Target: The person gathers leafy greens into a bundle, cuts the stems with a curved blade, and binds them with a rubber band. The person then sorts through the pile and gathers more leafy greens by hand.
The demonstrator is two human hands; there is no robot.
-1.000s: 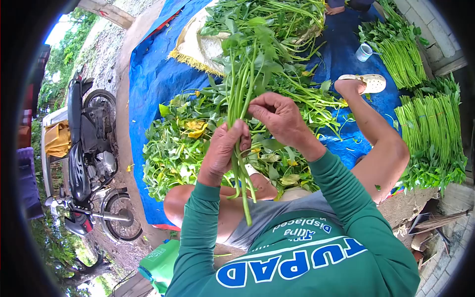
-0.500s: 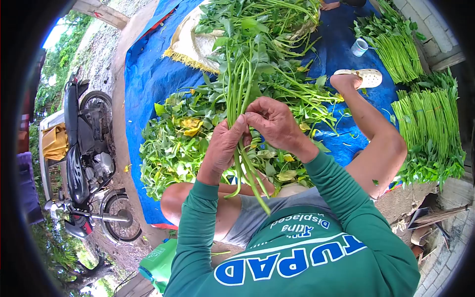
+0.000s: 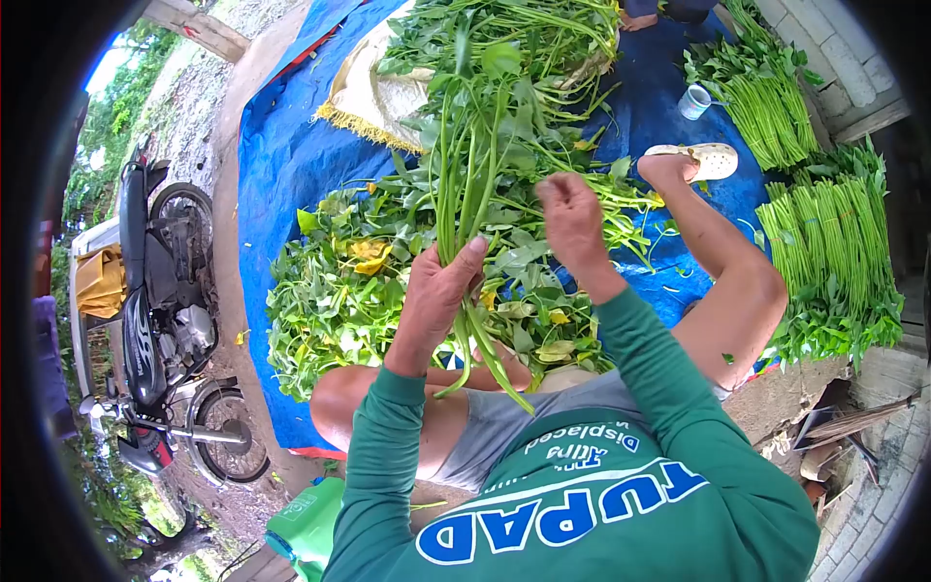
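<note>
My left hand (image 3: 441, 291) is closed around a bunch of long green leafy stems (image 3: 465, 184), whose leafy tops point away from me and whose cut ends hang over my lap. To the right of the bunch, my right hand (image 3: 574, 218) is raised with its fingers drawn together; whatever they may hold is too small to make out. Beneath both hands lies a loose heap of leaves (image 3: 339, 301) with some yellow ones, and more loose stems (image 3: 524, 39) are piled beyond it.
Under the greens is a blue tarp (image 3: 276, 184) with a pale sack (image 3: 378, 92). Tied bundles (image 3: 834, 242) and a cup (image 3: 694, 102) are at the right. Another person's hand (image 3: 637, 20) shows at the top. A motorcycle (image 3: 160, 320) stands left, a green container (image 3: 308, 524) at lower left.
My right hand has moved away from the stems to the right. My left hand has kept its hold on the bunch. The view has shifted slightly.
</note>
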